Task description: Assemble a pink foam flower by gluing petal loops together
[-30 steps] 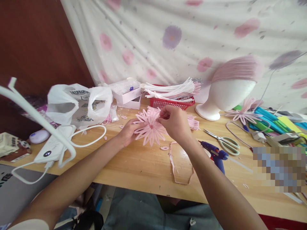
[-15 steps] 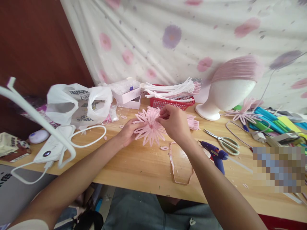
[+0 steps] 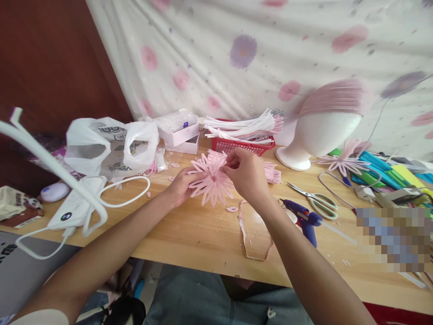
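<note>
in the head view, the pink flower (image 3: 213,179) is held over the worktop (image 3: 189,239), the left hand (image 3: 181,187) closed on its left petals, the right hand (image 3: 246,172) pinched at its right side. too hard a tug there could bend a loop or loosen the centre. the glue gun (image 3: 303,217) lies just beside the right forearm (image 3: 297,243); a sideways sweep might knock it, or burn skin if hot.
</note>
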The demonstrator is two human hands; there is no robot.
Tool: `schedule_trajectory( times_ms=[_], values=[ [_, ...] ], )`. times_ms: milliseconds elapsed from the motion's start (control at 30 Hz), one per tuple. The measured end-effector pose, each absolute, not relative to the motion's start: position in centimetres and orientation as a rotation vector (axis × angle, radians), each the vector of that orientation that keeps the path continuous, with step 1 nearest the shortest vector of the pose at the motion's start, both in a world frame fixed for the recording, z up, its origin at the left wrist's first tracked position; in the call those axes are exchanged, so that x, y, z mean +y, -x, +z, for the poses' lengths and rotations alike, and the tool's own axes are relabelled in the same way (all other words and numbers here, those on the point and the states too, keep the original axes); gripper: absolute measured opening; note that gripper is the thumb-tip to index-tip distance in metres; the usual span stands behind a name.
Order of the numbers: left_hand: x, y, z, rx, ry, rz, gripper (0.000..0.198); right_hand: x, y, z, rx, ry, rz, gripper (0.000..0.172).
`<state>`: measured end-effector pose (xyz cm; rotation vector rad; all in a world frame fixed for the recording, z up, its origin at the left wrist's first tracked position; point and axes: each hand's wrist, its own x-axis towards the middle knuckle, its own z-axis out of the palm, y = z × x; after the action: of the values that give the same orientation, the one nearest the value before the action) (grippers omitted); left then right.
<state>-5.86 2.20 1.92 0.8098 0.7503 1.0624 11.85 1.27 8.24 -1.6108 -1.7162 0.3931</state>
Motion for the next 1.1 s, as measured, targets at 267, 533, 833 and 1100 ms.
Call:
schedule_trajectory(
  times_ms=[267, 533, 833, 1100],
  values=[
    [2.1, 5.8, 2.0, 0.746, -0.843, 1.064, 0.032, 1.2, -11.8, 8.1, -1.727, 1.610, 0.364, 0.018],
    [2.1, 5.9, 1.9, 0.742, -0.852, 1.062, 0.031, 1.1, -11.8, 8.1, -1.732, 1.601, 0.338, 0.017],
    [2.1, 5.8, 2.2, 0.761, -0.858, 1.074, 0.033, 0.8, -11.8, 8.2, -1.736, 1.579, 0.303, 0.018],
    [2.1, 5.8, 2.2, 0.756, -0.844, 1.099, 0.030, -2.1, -12.6, 5.6, -1.761, 1.225, -0.111, 0.017]
  ],
)
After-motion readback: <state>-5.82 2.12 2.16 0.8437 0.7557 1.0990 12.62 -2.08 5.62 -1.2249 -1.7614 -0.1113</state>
